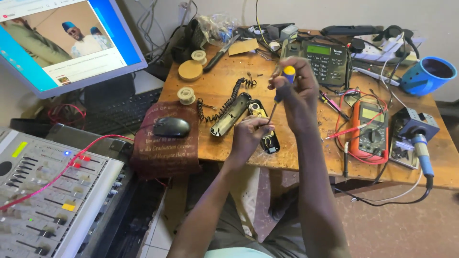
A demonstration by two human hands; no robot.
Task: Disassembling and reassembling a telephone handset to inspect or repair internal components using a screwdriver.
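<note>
While gripping the screwdriver [282, 88] handle, right hand [299, 95] sits above left hand [248, 136], pinching its tip; shaft slanting down toward surface's [224, 86] front edge.

Two bare forearms, no sleeves, left hand [247, 136] and right hand [299, 93] without gloves or rings, pale green shirt hem [236, 253], grey-olive trousers [282, 236]

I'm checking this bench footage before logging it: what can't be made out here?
Head view only:
- Screwdriver tip: hidden by the left hand.
- What the left hand's fingers pinch: too small to tell.
- Opened handset: partly covered by that hand.
- Desk phone: partly blocked by the right hand.
- Monitor: cut off by the frame edge.
</note>
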